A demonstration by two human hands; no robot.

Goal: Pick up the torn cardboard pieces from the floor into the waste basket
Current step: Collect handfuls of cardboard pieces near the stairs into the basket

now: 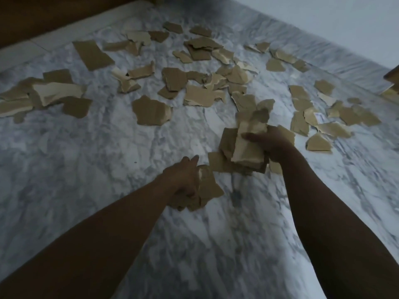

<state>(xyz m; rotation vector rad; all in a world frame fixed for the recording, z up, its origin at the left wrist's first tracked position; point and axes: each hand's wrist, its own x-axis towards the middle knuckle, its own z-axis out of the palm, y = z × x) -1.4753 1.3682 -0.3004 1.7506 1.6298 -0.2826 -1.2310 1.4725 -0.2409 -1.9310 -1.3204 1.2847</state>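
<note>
Several torn brown cardboard pieces lie scattered over the marbled grey-white floor point(86, 147), most of them in the far half of the view. My right hand point(273, 145) grips a thick stack of cardboard pieces point(244, 147) above the floor, right of centre. My left hand point(185, 180) is closed on a smaller bunch of cardboard pieces point(208, 186) just below and left of that stack. A large loose piece point(151, 111) lies ahead of my left hand. No waste basket is in view.
A dark wooden surface point(43, 14) runs along the far left edge of the floor. A pale wall point(323, 18) borders the floor at the far right. A brown object point(393, 76) juts in at the right edge.
</note>
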